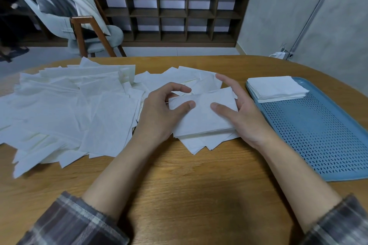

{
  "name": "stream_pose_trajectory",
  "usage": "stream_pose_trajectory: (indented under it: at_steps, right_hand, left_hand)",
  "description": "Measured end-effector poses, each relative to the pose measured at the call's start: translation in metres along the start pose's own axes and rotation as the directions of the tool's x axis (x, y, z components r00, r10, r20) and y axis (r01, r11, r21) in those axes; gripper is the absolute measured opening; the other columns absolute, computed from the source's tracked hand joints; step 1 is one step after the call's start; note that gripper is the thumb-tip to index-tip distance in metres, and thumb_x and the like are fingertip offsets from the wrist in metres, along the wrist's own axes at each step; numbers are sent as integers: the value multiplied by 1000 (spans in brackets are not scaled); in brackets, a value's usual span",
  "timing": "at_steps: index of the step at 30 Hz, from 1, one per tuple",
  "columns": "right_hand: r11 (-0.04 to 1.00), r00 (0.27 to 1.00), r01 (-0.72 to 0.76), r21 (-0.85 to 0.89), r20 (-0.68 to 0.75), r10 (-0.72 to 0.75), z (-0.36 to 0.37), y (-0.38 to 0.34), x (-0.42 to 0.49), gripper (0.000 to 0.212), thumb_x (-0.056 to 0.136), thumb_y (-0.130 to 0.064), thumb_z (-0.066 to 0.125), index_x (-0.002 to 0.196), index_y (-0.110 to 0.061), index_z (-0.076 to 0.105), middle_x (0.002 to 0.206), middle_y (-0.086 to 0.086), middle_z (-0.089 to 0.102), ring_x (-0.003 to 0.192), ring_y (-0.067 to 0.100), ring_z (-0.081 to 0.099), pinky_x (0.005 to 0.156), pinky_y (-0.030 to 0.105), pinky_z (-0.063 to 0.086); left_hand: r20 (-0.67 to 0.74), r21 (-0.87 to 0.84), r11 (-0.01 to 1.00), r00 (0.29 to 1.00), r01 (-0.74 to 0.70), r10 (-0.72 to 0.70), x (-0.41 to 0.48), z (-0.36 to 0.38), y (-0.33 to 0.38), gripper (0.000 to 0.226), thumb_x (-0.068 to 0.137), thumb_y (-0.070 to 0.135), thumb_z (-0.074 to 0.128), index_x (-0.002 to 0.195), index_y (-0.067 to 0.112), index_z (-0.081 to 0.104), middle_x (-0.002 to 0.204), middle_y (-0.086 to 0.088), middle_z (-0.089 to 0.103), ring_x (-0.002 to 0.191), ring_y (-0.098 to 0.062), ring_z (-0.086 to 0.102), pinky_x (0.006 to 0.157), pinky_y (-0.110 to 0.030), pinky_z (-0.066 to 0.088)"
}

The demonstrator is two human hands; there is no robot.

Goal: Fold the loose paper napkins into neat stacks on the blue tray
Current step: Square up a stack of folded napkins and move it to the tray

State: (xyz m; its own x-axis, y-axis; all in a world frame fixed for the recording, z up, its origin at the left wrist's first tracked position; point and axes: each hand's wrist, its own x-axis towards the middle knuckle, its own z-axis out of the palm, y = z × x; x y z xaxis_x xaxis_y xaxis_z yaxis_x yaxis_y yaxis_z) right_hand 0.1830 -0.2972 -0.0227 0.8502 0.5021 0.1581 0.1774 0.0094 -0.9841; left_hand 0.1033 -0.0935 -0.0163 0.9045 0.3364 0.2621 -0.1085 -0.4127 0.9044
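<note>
wood table [179,185]: both hands hold folded napkin [203,113].

- Loose white paper napkins [79,109]: flat square sheets in a wide, untidy, overlapping heap across the left and middle of the wooden table [189,185].
- Folded white paper napkin [203,113]: a rectangle held over the heap's right edge, pinched between the left hand [159,113] and the right hand [245,117], with both thumbs on top.
- Neat square stack of folded white napkins [275,88]: sits on the tray's far left corner.
- Blue perforated rectangular plastic tray [318,135]: lies flat on the table's right side.
</note>
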Motion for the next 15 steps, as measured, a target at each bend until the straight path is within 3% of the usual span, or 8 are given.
stream_pose_trajectory:
  at_steps: [2, 5, 7, 10, 13, 15]
  right_hand:
    - [1000, 1000, 19, -12, -4, -19, 0, 0, 0, 64, 99, -13, 72, 146, -50, 51, 145, -2, 62, 124, 20, 67, 102, 43, 58]
    - [996, 996, 86, 31, -24, -86, -1, -2, -1, 68, 99, -9, 71, 152, -43, 45, 140, -6, 67, 121, 24, 69, 96, 39, 60]
    - [987, 994, 108, 119, -40, -104, -2, -6, -2, 69, 99, -4, 67, 154, -37, 41, 128, -18, 71, 118, 24, 71, 94, 38, 61]
    - [989, 992, 112, 94, -60, -107, -4, -6, -2, 66, 99, -4, 67, 151, -36, 42, 127, -16, 72, 116, 25, 71, 95, 41, 61]
    - [994, 992, 102, -30, -66, -104, -3, -3, -2, 54, 100, -9, 70, 143, -36, 52, 133, -4, 69, 116, 21, 70, 93, 39, 60]
    - [995, 994, 99, -32, -35, -100, -4, -2, -2, 42, 98, -13, 72, 135, -32, 63, 132, -5, 70, 122, 19, 66, 101, 38, 55]
  left_hand:
    - [-26, 50, 998, 999, -26, 27, -1, 2, -1, 23, 91, 29, 82, 111, 34, 73, 97, 13, 71, 90, -2, 65, 74, -21, 55]
    - [-111, 142, 989, 992, -47, 63, 0, 3, -3, 29, 94, 39, 77, 121, 35, 67, 117, 18, 65, 105, 4, 60, 84, -21, 52]
    - [-85, -7, 999, 995, 49, -49, -2, 1, 5, 38, 95, 53, 70, 130, 39, 62, 121, 18, 63, 105, 9, 60, 82, -15, 50]
    - [153, -300, 924, 968, 235, -197, -5, -1, 14, 53, 86, 66, 68, 135, 50, 56, 115, 7, 71, 97, -1, 72, 78, -23, 55]
    - [148, -150, 981, 984, 121, -99, -7, 3, 8, 62, 87, 43, 84, 137, 55, 50, 119, 16, 69, 104, -6, 70, 83, -34, 63]
    - [95, -20, 1000, 995, 9, -7, -5, 3, 2, 65, 90, 33, 83, 139, 53, 47, 123, 25, 63, 110, -3, 65, 91, -42, 62]
